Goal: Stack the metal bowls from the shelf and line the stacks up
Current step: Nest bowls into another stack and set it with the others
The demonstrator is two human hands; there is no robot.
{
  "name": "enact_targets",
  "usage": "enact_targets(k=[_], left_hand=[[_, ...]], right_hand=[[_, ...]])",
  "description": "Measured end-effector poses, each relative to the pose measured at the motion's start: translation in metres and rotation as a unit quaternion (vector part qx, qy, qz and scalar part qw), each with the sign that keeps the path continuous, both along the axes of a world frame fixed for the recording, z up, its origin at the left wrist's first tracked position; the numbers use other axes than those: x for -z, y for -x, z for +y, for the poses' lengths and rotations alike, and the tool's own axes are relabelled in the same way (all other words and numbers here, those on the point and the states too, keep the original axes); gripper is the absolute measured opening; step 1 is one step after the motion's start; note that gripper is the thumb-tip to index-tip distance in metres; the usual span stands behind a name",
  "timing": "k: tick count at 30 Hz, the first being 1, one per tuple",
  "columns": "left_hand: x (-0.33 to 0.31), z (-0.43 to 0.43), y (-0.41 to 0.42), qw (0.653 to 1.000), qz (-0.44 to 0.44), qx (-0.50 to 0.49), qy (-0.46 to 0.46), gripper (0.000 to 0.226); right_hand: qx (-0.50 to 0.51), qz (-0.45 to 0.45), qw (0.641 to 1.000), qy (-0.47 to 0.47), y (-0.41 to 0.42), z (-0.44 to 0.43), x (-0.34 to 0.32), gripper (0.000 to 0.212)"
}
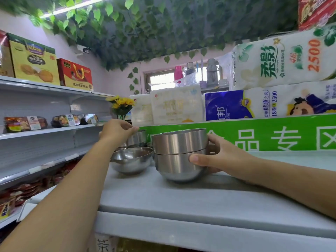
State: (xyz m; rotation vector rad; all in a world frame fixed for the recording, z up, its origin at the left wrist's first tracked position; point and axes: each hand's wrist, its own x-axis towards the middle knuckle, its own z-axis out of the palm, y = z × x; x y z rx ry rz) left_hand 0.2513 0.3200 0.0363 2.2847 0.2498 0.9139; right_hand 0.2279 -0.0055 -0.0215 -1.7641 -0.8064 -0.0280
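A stack of two metal bowls (179, 153) stands on the grey shelf (181, 197) in the middle of the view. My right hand (216, 156) grips the lower bowl of the stack from the right, thumb on its front. To the left a single metal bowl (131, 160) sits open side up. Behind it is another metal bowl (137, 138), and my left hand (118, 130) holds its rim with pinched fingers. More bowls behind are mostly hidden.
A green sign (254, 135) runs along the shelf's back. Tissue packs (176, 106) and paper-roll packs (283, 64) sit above it. Yellow flowers (121, 105) stand at the back left. Side shelves (45, 130) with food packs are on the left.
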Motion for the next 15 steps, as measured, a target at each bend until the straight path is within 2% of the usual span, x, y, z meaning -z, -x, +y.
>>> enact_targets(k=[5,10,15], left_hand=[[0.012,0.008,-0.012,0.999,0.035,0.019,-0.023,0.026],[0.011,0.007,-0.003,0.999,0.012,0.030,-0.011,0.024],[0.003,0.009,0.011,0.996,-0.063,0.053,0.020,0.021]], right_hand=[[0.017,-0.028,0.999,0.041,-0.009,-0.005,0.001,0.106],[0.020,-0.045,0.995,0.084,-0.013,-0.004,0.000,0.113],[0.010,-0.062,0.995,0.078,-0.013,-0.001,-0.001,0.101]])
